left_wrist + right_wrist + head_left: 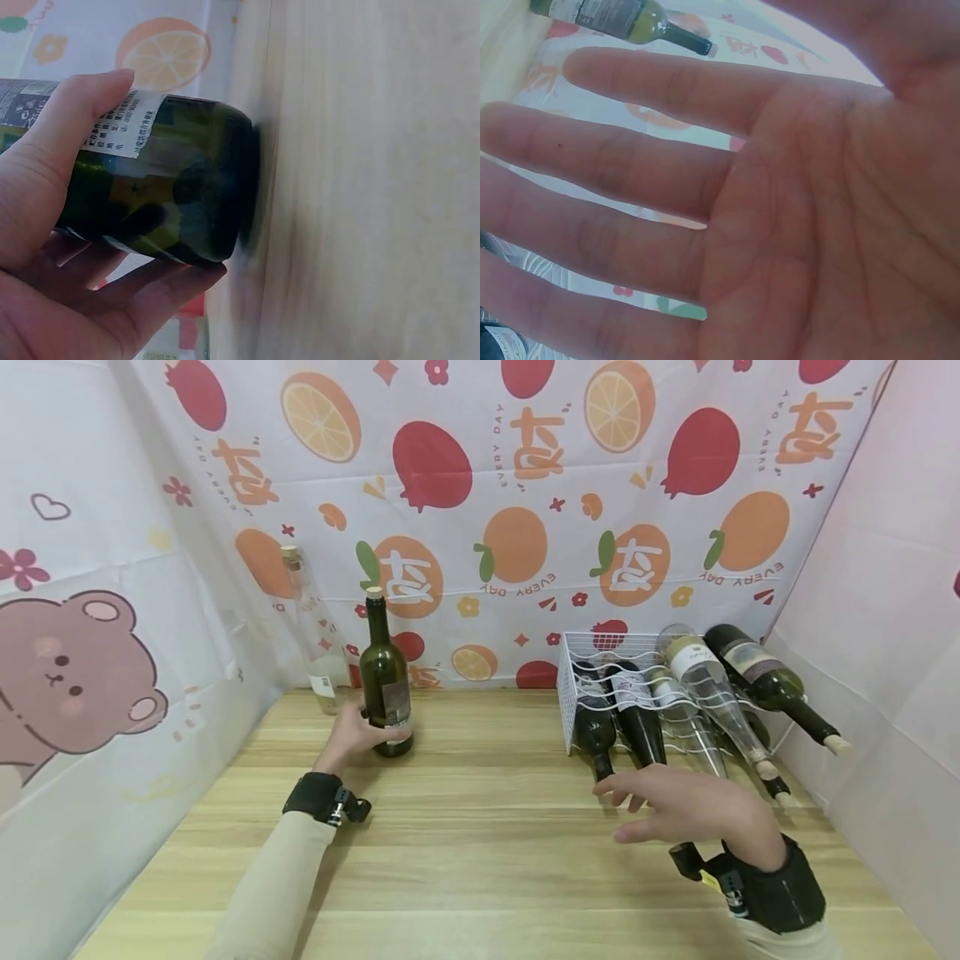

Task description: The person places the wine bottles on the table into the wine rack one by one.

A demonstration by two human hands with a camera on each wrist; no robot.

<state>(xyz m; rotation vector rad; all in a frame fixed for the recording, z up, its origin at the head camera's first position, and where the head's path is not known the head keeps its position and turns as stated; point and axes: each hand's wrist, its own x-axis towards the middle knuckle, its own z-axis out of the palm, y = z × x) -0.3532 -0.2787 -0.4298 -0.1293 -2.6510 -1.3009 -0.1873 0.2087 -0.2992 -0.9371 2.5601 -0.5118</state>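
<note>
My left hand [354,732] grips the lower part of a dark green wine bottle [384,672], upright, with a cork in its neck. In the left wrist view, thumb and fingers wrap around the bottle [172,180], over its white label. Its base is at or just above the tabletop; I cannot tell which. A clear corked bottle [324,652] stands behind, to the left. My right hand [690,802] hovers palm down in front of the wire rack, holding nothing. Its fingers [622,161] are spread and nearly straight in the right wrist view.
The white wire rack [567,710] on the right holds several wine bottles lying with necks forward. On its top layer lie a clear bottle [708,681] and a green bottle [765,670]. Printed cloth [517,610] hangs behind the wooden table [465,843] and at both sides.
</note>
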